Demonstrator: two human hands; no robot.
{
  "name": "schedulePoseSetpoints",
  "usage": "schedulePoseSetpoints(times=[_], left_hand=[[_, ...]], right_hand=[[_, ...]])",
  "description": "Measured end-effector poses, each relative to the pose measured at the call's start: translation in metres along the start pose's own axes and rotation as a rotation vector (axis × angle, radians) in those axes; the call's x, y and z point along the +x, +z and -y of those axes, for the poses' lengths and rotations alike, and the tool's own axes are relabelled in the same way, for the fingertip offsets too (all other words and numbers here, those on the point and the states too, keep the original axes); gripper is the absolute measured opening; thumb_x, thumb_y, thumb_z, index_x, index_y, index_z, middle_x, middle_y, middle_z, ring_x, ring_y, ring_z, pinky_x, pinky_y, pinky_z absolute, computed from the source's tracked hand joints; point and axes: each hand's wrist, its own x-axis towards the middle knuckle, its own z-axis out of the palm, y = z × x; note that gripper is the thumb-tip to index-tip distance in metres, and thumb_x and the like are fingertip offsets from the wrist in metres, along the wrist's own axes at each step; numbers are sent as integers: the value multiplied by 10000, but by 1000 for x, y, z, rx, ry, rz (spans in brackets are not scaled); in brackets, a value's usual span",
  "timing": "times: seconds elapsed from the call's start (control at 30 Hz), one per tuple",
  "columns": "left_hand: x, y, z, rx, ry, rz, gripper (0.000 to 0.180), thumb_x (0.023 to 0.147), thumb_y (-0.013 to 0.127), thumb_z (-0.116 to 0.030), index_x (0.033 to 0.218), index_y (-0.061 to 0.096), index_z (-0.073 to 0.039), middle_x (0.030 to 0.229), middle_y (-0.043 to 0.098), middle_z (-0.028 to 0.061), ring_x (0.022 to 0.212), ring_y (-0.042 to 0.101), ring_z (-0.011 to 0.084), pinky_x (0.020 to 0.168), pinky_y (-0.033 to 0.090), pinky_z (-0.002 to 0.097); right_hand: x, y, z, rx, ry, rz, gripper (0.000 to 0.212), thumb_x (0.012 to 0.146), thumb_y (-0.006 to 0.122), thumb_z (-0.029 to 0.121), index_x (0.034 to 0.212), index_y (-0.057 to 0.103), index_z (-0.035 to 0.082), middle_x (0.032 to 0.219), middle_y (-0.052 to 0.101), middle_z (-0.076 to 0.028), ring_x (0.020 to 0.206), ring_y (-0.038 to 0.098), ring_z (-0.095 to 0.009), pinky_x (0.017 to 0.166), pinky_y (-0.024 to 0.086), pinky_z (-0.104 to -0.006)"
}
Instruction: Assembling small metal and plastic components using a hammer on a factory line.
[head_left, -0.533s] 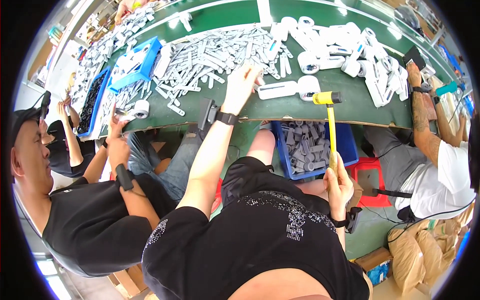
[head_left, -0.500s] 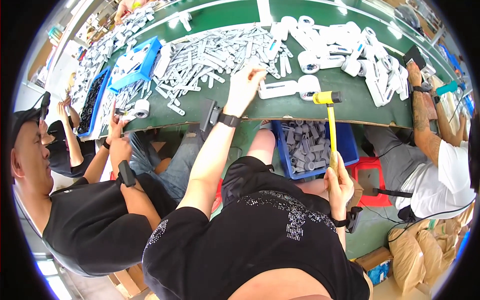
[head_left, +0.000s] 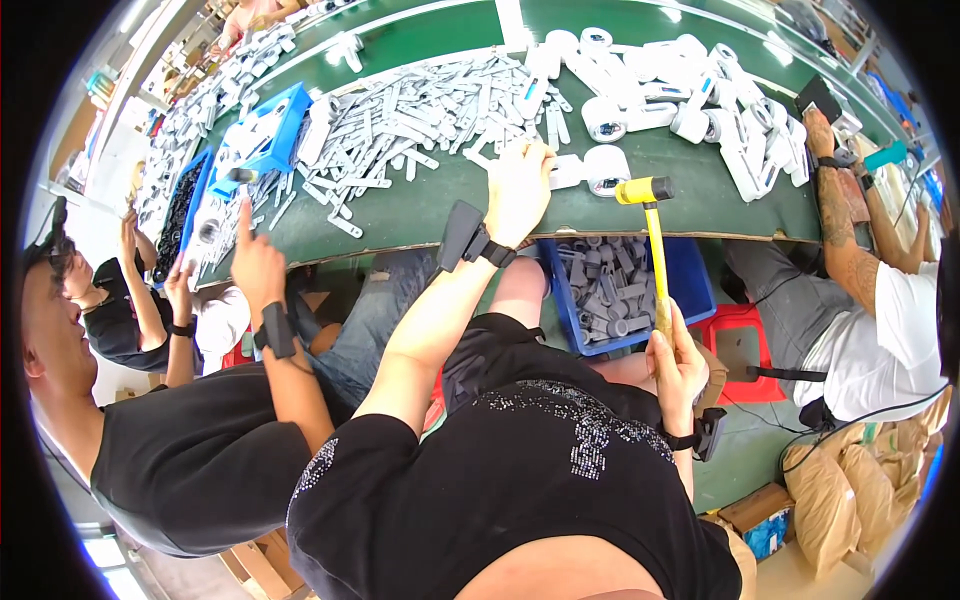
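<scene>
My right hand (head_left: pixel 676 365) grips the lower handle of a mallet (head_left: pixel 656 250), held upright in front of the table edge. Its head is yellow with a dark striking face. Over the green table, my left hand (head_left: pixel 520 190) has its fingers curled. It covers part of a white handle-shaped housing with a round end (head_left: pixel 606 170). A pale grey strip (head_left: pixel 478 157) shows beside the knuckles. What the left fingers pinch is hidden from view.
Loose grey strips (head_left: pixel 420 110) are heaped beyond my left hand. White housings (head_left: pixel 745 150) pile up at the right. A blue bin (head_left: pixel 690 285) of grey parts stands below the table edge. Co-workers sit on both sides; one person's hand (head_left: pixel 258 268) is at the left.
My left hand has moved right and slightly nearer, now covering part of the white housing. The mallet stays in my right hand. The left co-worker's hand has lifted with fingers extended.
</scene>
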Motion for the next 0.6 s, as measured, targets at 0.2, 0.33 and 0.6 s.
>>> schedulePoseSetpoints(times=[0.2,0.33,0.6], left_hand=[[-3,1,6,-2,14,29,140,818,669,-132,950,693,-92,788,549,102,783,560,268,697,468,364],[-2,1,10,-89,-24,167,182,836,661,-142,1010,707,-113,812,550,89,792,559,253,705,471,343],[1,1,19,-103,96,112,161,765,706,-143,921,734,-117,798,553,73,746,564,257,675,475,358]], right_hand=[[2,2,1,10,22,-17,493,917,560,8,1394,450,64,721,516,34,545,414,-20,487,337,-160],[6,4,0,-12,37,-8,513,906,566,-3,1399,448,76,752,515,41,567,409,-12,499,339,-154],[43,12,0,-239,-186,22,480,900,570,1,1368,471,41,789,562,1,635,487,-72,574,422,-217]])
